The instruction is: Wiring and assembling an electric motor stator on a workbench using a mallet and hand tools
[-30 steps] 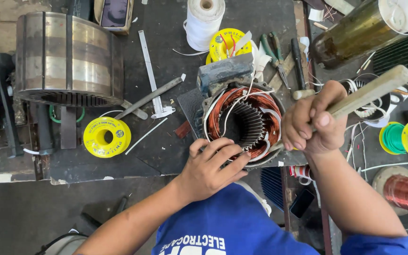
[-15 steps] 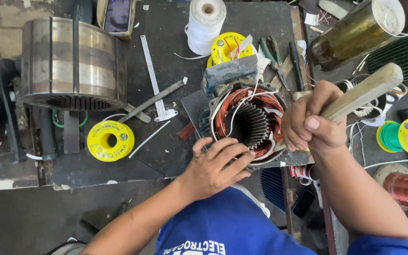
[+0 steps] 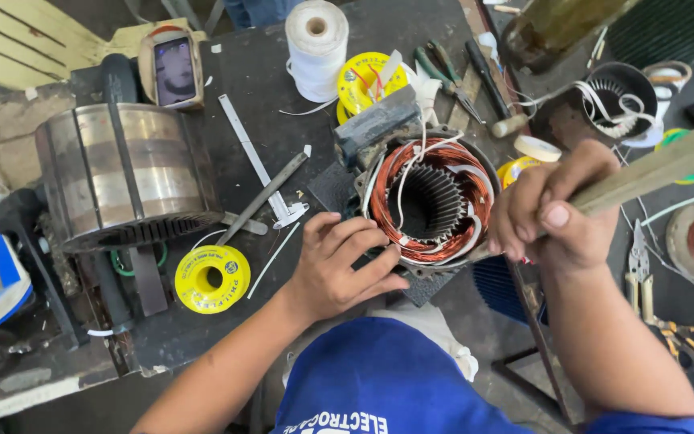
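Observation:
A motor stator with copper windings and white insulating strips sits at the near edge of a dark workbench. My left hand rests flat against its lower left rim, fingers spread. My right hand is closed around a pale wooden handle that slants up to the right; its working end is hidden behind my fingers at the stator's right rim.
A large steel stator core stands at left. Yellow tape rolls, a white thread spool, a phone, a metal ruler, pliers and scissors lie about. A second small stator is at right.
The view has shifted down and closer. My right hand with the wooden handle has stayed at the stator's right rim; my left hand stays on the lower left rim.

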